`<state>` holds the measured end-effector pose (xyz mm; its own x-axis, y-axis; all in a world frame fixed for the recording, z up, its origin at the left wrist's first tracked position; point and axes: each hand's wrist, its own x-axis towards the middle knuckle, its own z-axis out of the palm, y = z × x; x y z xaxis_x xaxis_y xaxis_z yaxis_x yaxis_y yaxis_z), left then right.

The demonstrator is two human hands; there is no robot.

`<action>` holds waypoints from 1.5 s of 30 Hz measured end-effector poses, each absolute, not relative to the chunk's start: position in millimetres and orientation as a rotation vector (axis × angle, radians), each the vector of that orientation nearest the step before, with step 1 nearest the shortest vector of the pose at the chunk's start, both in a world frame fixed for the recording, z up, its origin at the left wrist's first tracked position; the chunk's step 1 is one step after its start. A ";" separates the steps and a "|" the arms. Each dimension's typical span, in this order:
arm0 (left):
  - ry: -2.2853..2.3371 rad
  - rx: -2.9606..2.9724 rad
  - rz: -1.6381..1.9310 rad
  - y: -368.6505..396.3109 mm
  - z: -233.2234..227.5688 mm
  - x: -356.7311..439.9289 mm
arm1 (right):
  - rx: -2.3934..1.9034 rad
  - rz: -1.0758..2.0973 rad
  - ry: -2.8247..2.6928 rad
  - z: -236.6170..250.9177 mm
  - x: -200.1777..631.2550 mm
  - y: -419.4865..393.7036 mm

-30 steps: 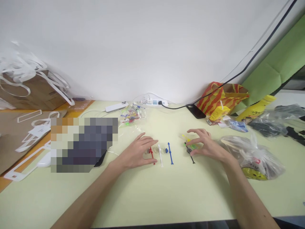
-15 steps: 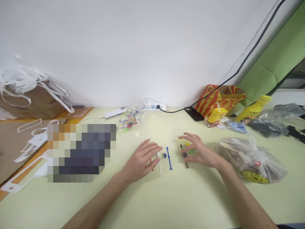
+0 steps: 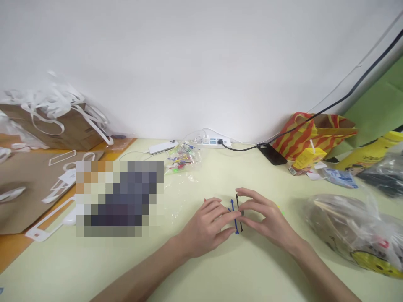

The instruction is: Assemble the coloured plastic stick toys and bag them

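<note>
A blue plastic rod with arrow-shaped tips (image 3: 233, 209) is upright in view between my hands. My left hand (image 3: 209, 222) curls around its left side, index finger and thumb closed near its middle and lower end. A bit of red (image 3: 205, 200) shows behind the left fingers. Close beside the blue rod is a black arrow-tipped rod (image 3: 237, 201). My right hand (image 3: 264, 216) pinches around a small dark round piece at its middle. Specks of yellow and green show behind the right hand. Whether the two rods touch is hard to tell.
A clear bag of colourful plastic pieces (image 3: 185, 157) lies behind, near a power strip (image 3: 208, 141). A blurred dark object (image 3: 126, 201) is on the left. A tied plastic bag (image 3: 349, 230), a yellow drink carton (image 3: 310, 159) and a phone (image 3: 273, 155) are on the right.
My hands have come together, and the black rod now stands right beside the blue one. The view has swung slightly left.
</note>
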<state>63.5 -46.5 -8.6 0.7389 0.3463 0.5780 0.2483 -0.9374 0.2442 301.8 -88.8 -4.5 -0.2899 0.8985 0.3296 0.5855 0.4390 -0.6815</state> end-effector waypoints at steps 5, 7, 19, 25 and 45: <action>0.445 2.905 0.827 -36.5 -0.5 79.5 | -1.242 0.770 -1.775 -0.7 291.9 -90.2; 0.427 2.922 0.801 -33.3 3.9 86.6 | -1.227 0.894 -1.673 -0.1 288.8 -90.2; 0.467 2.765 1.254 -43.0 -13.5 92.2 | -1.207 1.079 -1.511 -8.1 280.2 -90.7; 0.512 2.580 1.503 -40.7 -10.6 88.4 | -1.024 1.281 -1.282 -4.1 285.3 -89.9; 0.507 2.514 1.466 -42.3 -11.4 88.0 | -1.028 1.519 -1.163 2.7 274.7 -92.9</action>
